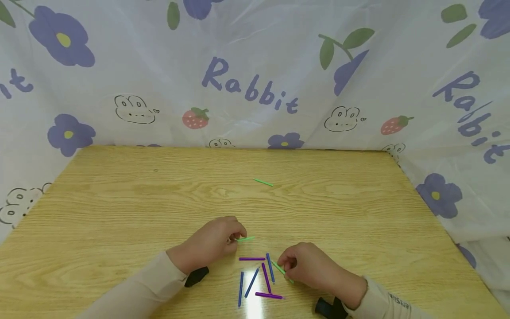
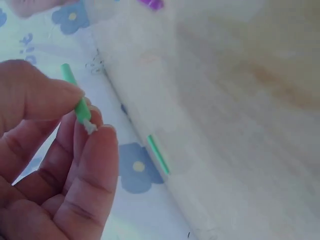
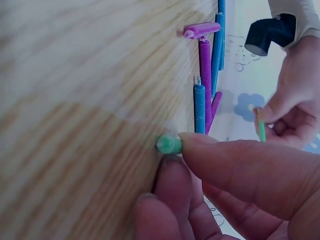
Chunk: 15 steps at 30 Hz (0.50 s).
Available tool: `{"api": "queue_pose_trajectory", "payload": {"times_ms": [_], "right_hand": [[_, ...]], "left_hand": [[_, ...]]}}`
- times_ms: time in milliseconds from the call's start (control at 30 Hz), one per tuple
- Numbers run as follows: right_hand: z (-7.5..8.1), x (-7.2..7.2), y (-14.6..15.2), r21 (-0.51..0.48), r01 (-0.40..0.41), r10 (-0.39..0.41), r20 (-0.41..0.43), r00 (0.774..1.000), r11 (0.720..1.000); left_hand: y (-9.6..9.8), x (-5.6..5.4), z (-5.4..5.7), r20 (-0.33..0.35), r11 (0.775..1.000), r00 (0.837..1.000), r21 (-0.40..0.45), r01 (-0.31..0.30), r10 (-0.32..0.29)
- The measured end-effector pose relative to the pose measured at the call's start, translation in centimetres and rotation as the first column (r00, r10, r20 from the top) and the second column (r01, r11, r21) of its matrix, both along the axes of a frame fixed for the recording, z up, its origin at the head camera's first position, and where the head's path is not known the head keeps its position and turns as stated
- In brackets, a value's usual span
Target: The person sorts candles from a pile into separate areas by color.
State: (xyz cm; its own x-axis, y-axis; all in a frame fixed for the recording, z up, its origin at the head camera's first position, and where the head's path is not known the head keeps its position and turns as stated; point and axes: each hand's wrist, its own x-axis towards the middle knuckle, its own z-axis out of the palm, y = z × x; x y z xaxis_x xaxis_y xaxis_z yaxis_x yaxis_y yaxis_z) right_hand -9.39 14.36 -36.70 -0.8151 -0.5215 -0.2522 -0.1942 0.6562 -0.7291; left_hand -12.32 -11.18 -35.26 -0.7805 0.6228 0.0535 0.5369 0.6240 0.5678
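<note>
1. The nearer-left green candle [image 1: 245, 239] runs almost crosswise on the head view, its free end pointing right and tipped slightly away from the person; the left wrist view shows its pale wick [image 2: 90, 126] near the fingertips.
2. The nearer-right green candle [image 1: 280, 268] lies diagonally, its far end aimed left, just beside a blue candle [image 1: 270, 268]; the right wrist view sees it nearly end-on.
3. The left hand [image 1: 215, 239] reaches in from the lower left, back upward, thumb and fingers pinching the first candle (whether it touches the table [image 1: 119, 199], I cannot tell).
4. The right hand [image 1: 316, 266] comes from the lower right, knuckles raised, fingers bent down, thumb and fingers gripping the second candle.
5. Between the forearms, a purple candle [image 1: 252, 258] lies crosswise; well beyond the hands, the far green candle [image 1: 263, 182] slants gently.
</note>
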Motion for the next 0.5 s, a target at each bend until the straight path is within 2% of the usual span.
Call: {"api": "queue_pose_trajectory", "payload": {"times_ms": [233, 500], "right_hand": [[0.2, -0.1, -0.1, -0.001, 0.007, -0.007, 0.032, 0.999, 1.000], [0.3, -0.1, -0.2, 0.001, 0.017, -0.017, 0.047, 0.999, 1.000]], "left_hand": [[0.0, -1.6, 0.8, 0.002, 0.997, 0.999, 0.066, -0.047, 0.046], [-0.4, -3.3, 0.4, 0.054, 0.985, 0.990, 0.104, -0.138, 0.133]]}}
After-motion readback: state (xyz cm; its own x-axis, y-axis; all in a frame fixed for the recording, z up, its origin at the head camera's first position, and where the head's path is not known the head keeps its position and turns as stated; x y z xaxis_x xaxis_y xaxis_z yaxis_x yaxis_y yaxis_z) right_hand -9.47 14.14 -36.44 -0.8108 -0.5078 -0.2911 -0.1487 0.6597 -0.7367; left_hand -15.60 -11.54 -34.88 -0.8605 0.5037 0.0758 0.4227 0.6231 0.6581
